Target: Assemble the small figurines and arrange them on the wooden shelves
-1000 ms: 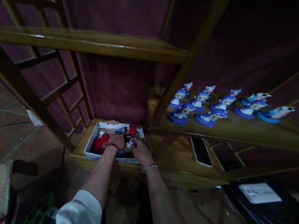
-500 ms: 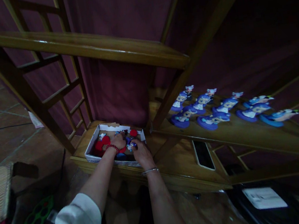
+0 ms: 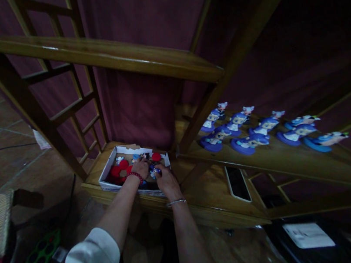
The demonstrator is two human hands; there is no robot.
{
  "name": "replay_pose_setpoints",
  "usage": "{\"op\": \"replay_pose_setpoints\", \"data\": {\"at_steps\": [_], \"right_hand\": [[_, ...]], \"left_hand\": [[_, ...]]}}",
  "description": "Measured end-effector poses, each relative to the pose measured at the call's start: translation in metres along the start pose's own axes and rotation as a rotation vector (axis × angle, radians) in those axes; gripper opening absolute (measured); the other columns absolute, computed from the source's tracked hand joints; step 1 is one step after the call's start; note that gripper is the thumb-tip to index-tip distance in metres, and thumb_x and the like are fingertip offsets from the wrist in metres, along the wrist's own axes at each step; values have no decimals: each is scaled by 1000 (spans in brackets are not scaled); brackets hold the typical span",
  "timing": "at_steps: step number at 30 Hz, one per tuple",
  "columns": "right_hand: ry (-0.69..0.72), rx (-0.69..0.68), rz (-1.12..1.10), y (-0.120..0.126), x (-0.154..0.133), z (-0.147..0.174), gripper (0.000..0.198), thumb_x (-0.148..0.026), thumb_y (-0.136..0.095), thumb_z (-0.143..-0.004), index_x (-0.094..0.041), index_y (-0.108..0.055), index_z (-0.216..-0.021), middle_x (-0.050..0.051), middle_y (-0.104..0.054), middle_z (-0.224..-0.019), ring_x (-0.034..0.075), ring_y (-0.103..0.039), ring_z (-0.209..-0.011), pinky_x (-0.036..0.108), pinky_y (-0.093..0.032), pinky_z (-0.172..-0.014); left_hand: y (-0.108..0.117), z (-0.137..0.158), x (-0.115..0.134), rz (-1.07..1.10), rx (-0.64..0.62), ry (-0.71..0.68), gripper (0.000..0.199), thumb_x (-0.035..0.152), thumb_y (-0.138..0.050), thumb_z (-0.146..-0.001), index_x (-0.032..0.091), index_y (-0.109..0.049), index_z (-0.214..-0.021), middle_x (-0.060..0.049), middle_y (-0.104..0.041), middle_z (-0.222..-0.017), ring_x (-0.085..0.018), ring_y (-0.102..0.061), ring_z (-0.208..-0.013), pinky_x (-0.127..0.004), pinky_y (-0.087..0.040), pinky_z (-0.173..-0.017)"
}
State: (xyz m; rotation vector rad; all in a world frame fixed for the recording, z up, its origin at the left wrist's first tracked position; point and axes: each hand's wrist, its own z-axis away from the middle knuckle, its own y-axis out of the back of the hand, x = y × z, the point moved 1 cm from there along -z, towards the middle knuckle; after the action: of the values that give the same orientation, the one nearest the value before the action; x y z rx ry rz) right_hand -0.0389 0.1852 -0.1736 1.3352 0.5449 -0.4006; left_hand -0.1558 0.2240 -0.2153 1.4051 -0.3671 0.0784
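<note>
A shallow cardboard box [image 3: 110, 186] with white inner walls holds small figurines and red round pieces [image 3: 121, 166]. Both of my hands are inside it. My right hand [image 3: 167, 180], with a silver bangle at the wrist, pinches a small blue-and-white figurine [image 3: 154, 172] near the box's right end. Just left of it, my left hand [image 3: 141, 168], wearing a red bead bracelet [image 3: 135, 175], has its fingers bent down close to the same figurine. What those fingers hold is hidden. Beyond the left hand lies a dark-haired figurine [image 3: 145, 156].
Several blue figurines on round bases [image 3: 213, 140] stand on the higher shelf to the right. A phone [image 3: 238, 183] lies on the lower wooden shelf beside the box. A wooden crossbar [image 3: 94, 55] spans above. A green plastic rack [image 3: 38, 262] is on the floor at left.
My left hand has shifted slightly right, uncovering more of the figurines behind it. The right hand stays on the figurine. The view has moved very little.
</note>
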Motion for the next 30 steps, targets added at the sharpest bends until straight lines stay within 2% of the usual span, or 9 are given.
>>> {"op": "replay_pose_setpoints", "data": {"at_steps": [4,8,15,19,23,30], "right_hand": [[-28,-8,19,0,1,0,29,-22,-43,-78,-25,-53,-106,4,-59,-102,15,-56,-90,24,-39,-76],[-5,33,19,2,1,-1,29,-21,-44,-78,-24,-53,-105,4,-59,-101,15,-54,-93,25,-38,-80],[24,62,-14,2,4,-1,30,-19,-43,-78,-20,-54,-106,6,-59,-106,15,-54,-96,24,-38,-83],[26,75,-4,2,4,-1,30,-19,-43,-77,-20,-54,-106,5,-60,-104,16,-53,-96,26,-37,-84],[27,85,-11,3,3,-2,30,-20,-43,-77,-21,-54,-105,5,-61,-102,15,-54,-95,25,-37,-84],[24,88,11,3,0,-1,31,-20,-40,-78,-21,-54,-107,6,-60,-104,17,-54,-96,27,-38,-84]], "left_hand": [[-4,3,5,-15,-18,-27,42,12,-40,-75,17,-46,-117,-11,-49,-120,-30,-34,-114,-47,-30,-88],[-3,3,9,-13,28,-48,47,12,-43,-74,14,-40,-120,-14,-48,-120,-28,-34,-115,-45,-29,-90],[2,5,12,-45,48,-3,34,11,-41,-74,13,-53,-105,-15,-54,-108,-26,-42,-108,-41,-34,-87],[1,3,9,-25,58,-8,35,12,-46,-69,11,-56,-102,-17,-55,-104,-28,-46,-103,-40,-37,-84],[4,4,7,27,73,2,36,11,-46,-67,14,-57,-102,-15,-57,-103,-25,-49,-100,-37,-37,-85],[14,6,0,-1,199,48,25,11,-44,-69,10,-61,-87,-16,-60,-95,-24,-52,-96,-34,-35,-88]]}}
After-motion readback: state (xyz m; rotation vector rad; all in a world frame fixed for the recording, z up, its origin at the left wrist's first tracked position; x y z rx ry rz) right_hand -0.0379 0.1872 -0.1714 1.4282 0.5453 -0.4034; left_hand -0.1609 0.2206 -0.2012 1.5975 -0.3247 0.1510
